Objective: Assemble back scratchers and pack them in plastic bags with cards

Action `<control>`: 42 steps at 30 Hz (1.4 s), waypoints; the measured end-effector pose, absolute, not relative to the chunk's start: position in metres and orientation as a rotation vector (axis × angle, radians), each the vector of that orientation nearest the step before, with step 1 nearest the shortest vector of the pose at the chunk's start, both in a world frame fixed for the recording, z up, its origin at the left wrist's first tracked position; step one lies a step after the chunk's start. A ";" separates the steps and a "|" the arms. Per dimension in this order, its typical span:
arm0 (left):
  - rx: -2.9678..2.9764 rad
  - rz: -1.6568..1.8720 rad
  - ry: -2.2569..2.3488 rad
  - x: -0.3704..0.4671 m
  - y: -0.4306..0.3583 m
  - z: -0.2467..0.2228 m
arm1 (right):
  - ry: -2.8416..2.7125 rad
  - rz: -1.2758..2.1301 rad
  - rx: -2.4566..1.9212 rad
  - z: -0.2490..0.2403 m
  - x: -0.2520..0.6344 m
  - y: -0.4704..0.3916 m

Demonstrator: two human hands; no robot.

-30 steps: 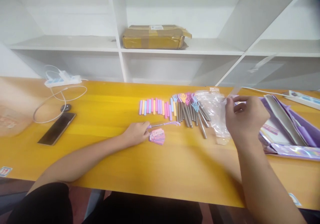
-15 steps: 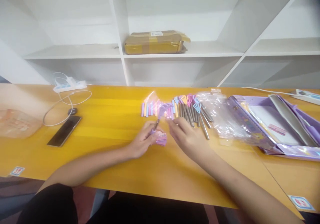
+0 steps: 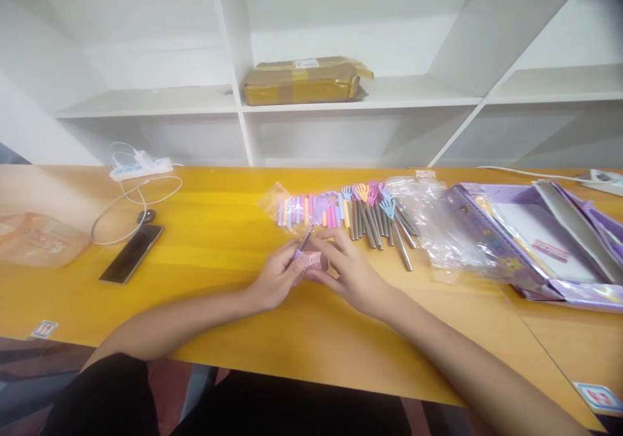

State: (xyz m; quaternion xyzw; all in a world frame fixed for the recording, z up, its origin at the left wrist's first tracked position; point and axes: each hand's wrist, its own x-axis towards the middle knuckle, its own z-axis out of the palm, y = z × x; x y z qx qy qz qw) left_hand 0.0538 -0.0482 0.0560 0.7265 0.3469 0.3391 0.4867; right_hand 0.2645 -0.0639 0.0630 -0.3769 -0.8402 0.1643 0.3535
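My left hand is closed around a back scratcher with a metal rod and a purple hand-shaped head, and a small pink packet shows at its fingers. My right hand has its fingers curved round the right side of the packet, touching it. Behind the hands lies a row of pastel sticks, partly under clear film. To their right is a pile of metal-rod scratchers with blue, orange, pink and purple hand-shaped heads.
Crumpled clear plastic bags and an open purple box lie at the right. At the left are a phone, a cable, a power strip and an orange bag. A taped carton sits on the shelf.
My right hand has come down and left from the scratcher's head to the pink packet beside my left hand. The clear film over the sticks has shifted left.
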 end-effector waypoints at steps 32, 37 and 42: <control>2.078 0.581 0.500 0.040 -0.020 0.069 | -1.171 1.513 -1.169 0.048 0.280 -0.078; 1.844 0.359 0.583 0.044 -0.028 0.064 | -1.367 1.552 -1.114 0.052 0.282 -0.082; 1.425 0.555 0.697 0.050 -0.041 0.050 | -1.525 1.466 -1.121 0.056 0.276 -0.089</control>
